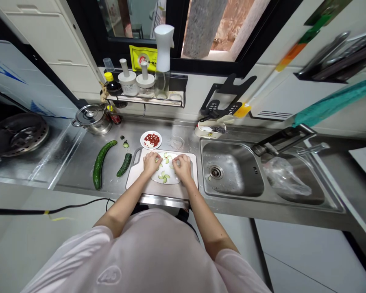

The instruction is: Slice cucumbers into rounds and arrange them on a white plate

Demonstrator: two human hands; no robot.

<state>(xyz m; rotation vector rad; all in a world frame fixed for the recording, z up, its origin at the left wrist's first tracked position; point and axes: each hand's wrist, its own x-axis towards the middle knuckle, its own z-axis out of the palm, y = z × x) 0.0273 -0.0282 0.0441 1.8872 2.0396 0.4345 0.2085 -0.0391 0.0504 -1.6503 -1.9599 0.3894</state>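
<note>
A white plate lies on the pale cutting board. Thin green-edged cucumber slices are set out on it in small pinwheel shapes. My left hand is over the plate's left side, thumb and fingers pinched together close to some slices. On the opposite side my right hand makes a similar pinch, its fingertips beside other slices. Whatever either pinch holds is too small to make out. Left of the board are a cut piece of cucumber and a long whole cucumber.
Behind the board sits a small plate of chopped red and pale bits. A lidded pot and a wok stand leftward. At right are a sink, a plastic bag and a faucet. A spice rack hangs above.
</note>
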